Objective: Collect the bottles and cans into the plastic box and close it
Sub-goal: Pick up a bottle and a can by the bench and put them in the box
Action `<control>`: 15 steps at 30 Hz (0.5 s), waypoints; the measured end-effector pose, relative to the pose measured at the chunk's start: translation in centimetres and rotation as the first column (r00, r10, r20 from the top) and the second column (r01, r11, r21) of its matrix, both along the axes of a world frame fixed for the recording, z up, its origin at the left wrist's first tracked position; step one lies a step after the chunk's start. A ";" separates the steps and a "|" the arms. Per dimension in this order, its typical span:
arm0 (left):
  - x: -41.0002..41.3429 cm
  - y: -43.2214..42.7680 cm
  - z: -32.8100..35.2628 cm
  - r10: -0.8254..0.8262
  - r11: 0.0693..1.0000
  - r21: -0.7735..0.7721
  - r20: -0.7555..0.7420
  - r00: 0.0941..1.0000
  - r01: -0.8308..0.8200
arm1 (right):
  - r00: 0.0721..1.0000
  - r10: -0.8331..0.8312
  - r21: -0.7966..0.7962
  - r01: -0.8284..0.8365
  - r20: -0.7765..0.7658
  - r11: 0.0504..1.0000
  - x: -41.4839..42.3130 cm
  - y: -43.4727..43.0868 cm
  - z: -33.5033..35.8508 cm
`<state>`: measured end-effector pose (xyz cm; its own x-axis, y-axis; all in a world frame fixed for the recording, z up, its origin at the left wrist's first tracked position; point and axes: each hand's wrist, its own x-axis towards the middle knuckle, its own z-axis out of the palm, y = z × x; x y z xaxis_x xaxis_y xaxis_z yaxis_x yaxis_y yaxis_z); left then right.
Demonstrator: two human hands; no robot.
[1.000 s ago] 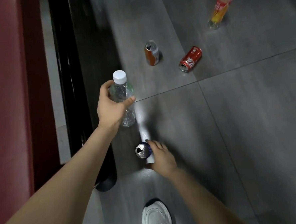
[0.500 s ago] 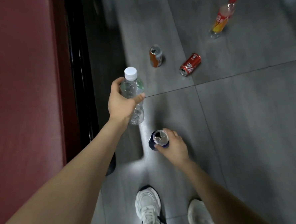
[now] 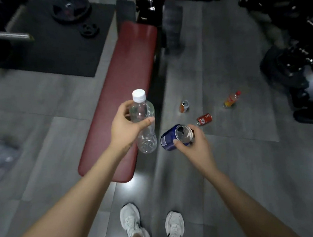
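1. Two hands are full, so both finds can be carried in one trip; the red bench [image 3: 130, 68] stays bare beside them.
2. Left hand [image 3: 124, 128] has its grip wrapped round the clear bottle [image 3: 144, 122], upright, cap up.
3. Right hand [image 3: 194, 143] grips the blue can [image 3: 169, 138], tilted.
4. Orange bottle [image 3: 231, 99], red can [image 3: 204, 119] and orange can [image 3: 184, 106] wait on the floor [image 3: 246, 167]; no plastic box shows clearly.

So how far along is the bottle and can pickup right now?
Early. Left hand holds the clear bottle, right hand the blue can. Orange can, red can and orange drink bottle remain on the floor. No plastic box is in view.
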<state>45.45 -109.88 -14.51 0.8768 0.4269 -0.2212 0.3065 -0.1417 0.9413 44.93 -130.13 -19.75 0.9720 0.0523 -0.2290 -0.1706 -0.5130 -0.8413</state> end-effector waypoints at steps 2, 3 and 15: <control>-2.2 3.5 2.7 0.069 0.997 0.026 0.005 0.998 -0.069 | 0.996 0.072 -0.004 -0.072 0.052 0.997 -0.2 3.5 3.2; -3.4 5.5 3.6 0.108 0.993 0.037 0.005 0.994 -0.108 | 0.991 0.116 -0.005 -0.116 0.072 0.993 -0.3 5.6 4.6; -24.7 35.3 4.3 0.623 0.782 0.139 -0.175 0.762 -0.607 | 0.856 0.507 0.025 -0.511 0.099 0.859 -10.3 38.4 7.4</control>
